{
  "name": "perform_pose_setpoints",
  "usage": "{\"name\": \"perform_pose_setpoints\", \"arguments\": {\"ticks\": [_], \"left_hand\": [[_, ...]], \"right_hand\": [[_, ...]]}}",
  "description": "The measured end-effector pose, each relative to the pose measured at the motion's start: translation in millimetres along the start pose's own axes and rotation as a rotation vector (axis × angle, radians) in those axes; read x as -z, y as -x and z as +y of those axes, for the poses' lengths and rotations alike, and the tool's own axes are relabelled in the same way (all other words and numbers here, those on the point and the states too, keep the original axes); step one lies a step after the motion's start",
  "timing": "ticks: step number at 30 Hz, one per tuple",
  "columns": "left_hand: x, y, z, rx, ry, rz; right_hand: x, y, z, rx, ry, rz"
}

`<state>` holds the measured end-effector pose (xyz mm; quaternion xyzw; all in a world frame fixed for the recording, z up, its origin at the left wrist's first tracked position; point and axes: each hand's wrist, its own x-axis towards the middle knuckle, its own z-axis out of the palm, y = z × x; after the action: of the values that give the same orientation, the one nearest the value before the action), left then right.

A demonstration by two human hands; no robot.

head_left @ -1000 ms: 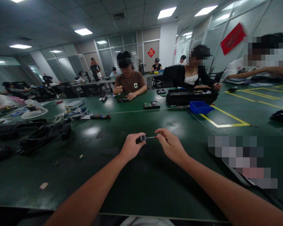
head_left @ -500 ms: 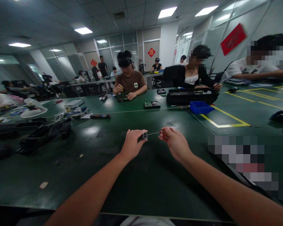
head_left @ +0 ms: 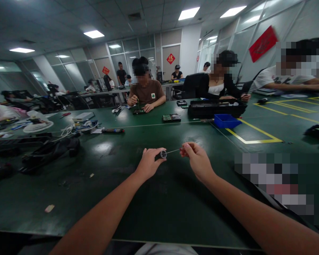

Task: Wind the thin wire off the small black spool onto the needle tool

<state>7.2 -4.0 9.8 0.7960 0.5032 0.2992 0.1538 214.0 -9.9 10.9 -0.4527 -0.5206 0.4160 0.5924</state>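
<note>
Between thumb and fingers, my left hand (head_left: 149, 162) grips a small dark cylindrical part (head_left: 163, 154) with a pale round rim facing the camera. My right hand (head_left: 198, 157) is closed around the handle end of a thin metal rod (head_left: 173, 151), perhaps a screwdriver; a bit of red shows at the fingers. The rod's far end meets the cylindrical part at its rim. Both hands are raised above the green table (head_left: 154, 216), a short gap apart. The inside of the part is too small to make out.
Beyond my hands lie a circuit-board device (head_left: 171, 118), a blue tray (head_left: 227, 121) and a long black housing (head_left: 216, 109). A dark marker-like tool (head_left: 113, 130) and cables are to the left. A person in brown (head_left: 151, 94) works across the table.
My right-hand fingers have turned slightly around the rod's handle end, with the thumb now more on top. My left hand and the cylindrical part have barely moved.
</note>
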Motion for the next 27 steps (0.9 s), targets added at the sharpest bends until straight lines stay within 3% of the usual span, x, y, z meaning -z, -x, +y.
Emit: {"name": "perform_pose_setpoints", "arguments": {"ticks": [11,19,24,27], "left_hand": [[-3.2,2,1,-0.014,0.018,-0.019],[-5.2,2,-3,-0.021,0.036,0.019],[-4.2,2,-2,-0.028,0.025,0.006],[-4.1,2,-2,-0.010,0.013,0.012]], "right_hand": [[2,14,-26,0.202,0.536,-0.009],[1,15,-23,0.312,0.516,-0.183],[0,15,-25,0.218,0.599,-0.159],[0,14,-23,0.242,0.607,-0.147]]}}
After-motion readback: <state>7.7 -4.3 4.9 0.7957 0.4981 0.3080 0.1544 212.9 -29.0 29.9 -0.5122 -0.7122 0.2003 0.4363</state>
